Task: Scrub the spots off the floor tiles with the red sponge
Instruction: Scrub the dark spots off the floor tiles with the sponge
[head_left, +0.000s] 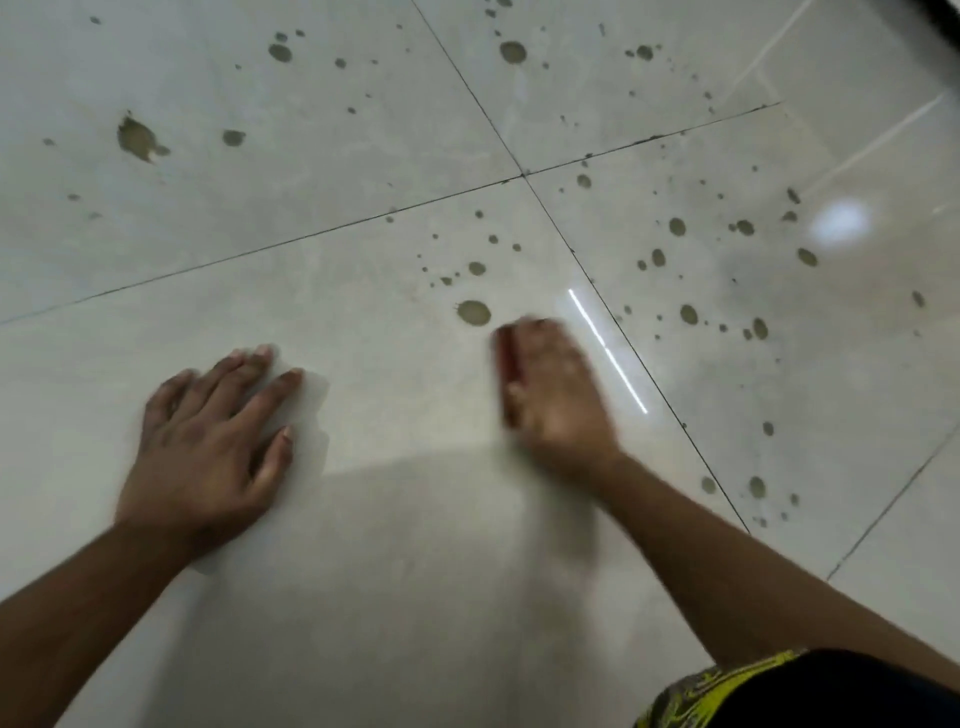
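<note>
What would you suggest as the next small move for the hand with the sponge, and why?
Probably slide the red sponge, gripped under the right hand, slightly forward onto the large spot. That spot lies just beyond the fingers, nearest the sponge, while the left hand rests flat, bracing on the tile.

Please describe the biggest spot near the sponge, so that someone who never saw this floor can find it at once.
Start where the four tiles' grout lines cross, then look at the near-left tile. The spot lies just beyond the right hand, which holds the red sponge. It is a wide oval, clearly larger than the specks beyond it.
</note>
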